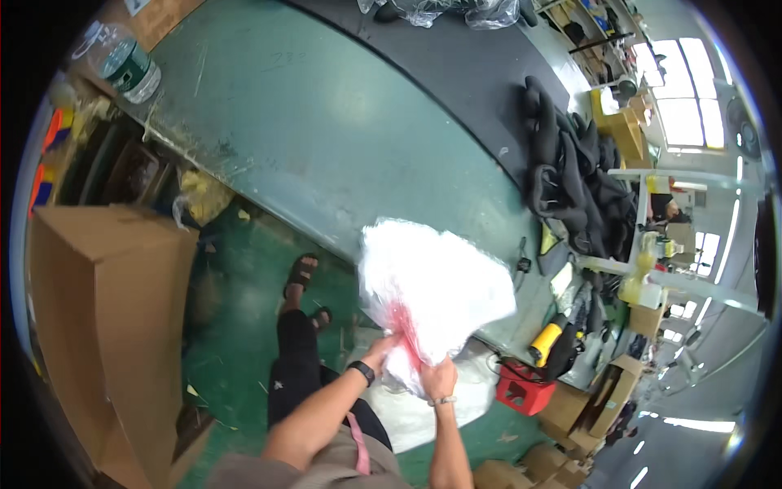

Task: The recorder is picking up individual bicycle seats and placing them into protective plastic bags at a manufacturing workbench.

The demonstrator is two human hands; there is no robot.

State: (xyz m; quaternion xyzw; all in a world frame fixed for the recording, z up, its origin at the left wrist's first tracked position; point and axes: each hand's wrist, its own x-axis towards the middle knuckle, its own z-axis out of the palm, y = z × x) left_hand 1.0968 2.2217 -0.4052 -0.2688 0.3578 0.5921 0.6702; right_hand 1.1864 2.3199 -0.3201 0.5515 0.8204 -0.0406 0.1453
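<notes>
Together, left hand [381,352] and right hand [440,377] clamp the bunched near end of a white plastic bag [444,273] beside the green table [326,138], seemingly a gathering step whose next move calls for an even hold.

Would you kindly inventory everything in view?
Bag: 1, white and red, centre
Table: 1, green, centre
Sheet: 1, dark grey, table's far side
Bottle: 1, clear, table's left end
Pile: 1, black, table's right
Basket: 1, red, lower right
Cylinder: 1, yellow, near basket
Sack: 1, white, below bag
Large box: 1, brown, left
Small boxes: several, brown, right
Windows: several, white, right
Floor: 1, green, left
Feet: 2, sandalled, left of bag
Left hand: 1, bare, on bag
Right hand: 1, bare, on bag
</notes>
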